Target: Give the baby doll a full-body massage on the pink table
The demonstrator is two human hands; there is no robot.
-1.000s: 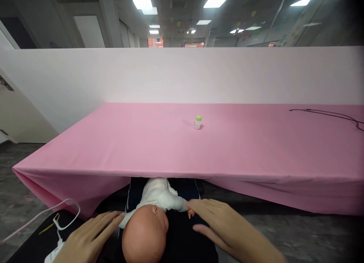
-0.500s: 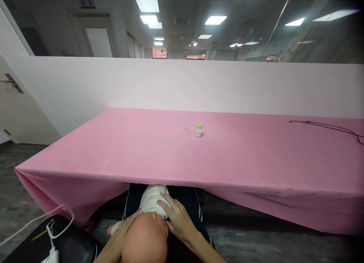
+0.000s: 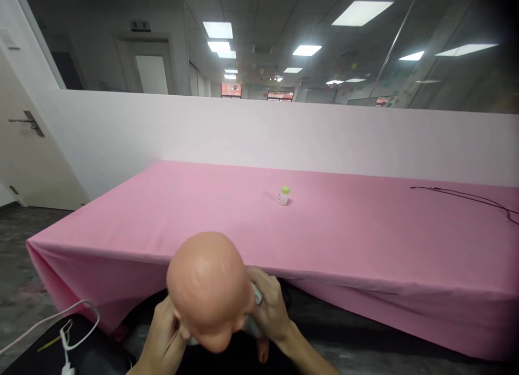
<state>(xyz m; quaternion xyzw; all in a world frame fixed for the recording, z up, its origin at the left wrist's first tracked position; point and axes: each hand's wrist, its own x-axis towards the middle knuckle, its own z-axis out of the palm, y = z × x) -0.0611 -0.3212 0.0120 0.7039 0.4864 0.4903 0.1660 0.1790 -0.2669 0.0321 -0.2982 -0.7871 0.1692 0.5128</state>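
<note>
A bald baby doll (image 3: 208, 285) is held upright at the near edge of the pink-covered table, its head toward the camera and its face tilted down. My left hand (image 3: 164, 331) is closed around the doll's side, just below the head. On the other side, my right hand (image 3: 270, 307) grips the doll near its shoulder, where a bit of pale clothing shows between the fingers. One small foot or hand of the doll hangs below my right hand. The doll's head hides most of its body and some of my fingers.
On the pink tablecloth (image 3: 357, 234) stands a small jar with a green lid (image 3: 284, 196). A thin dark cord (image 3: 466, 194) lies at the far right. At lower left, a black seat (image 3: 93, 348) holds a white cable (image 3: 67, 334). A white wall rises behind the table.
The doll has gone from lying on my lap to upright, its head raised to the table edge. Both hands moved with it; my right hand's spread fingers have closed on it.
</note>
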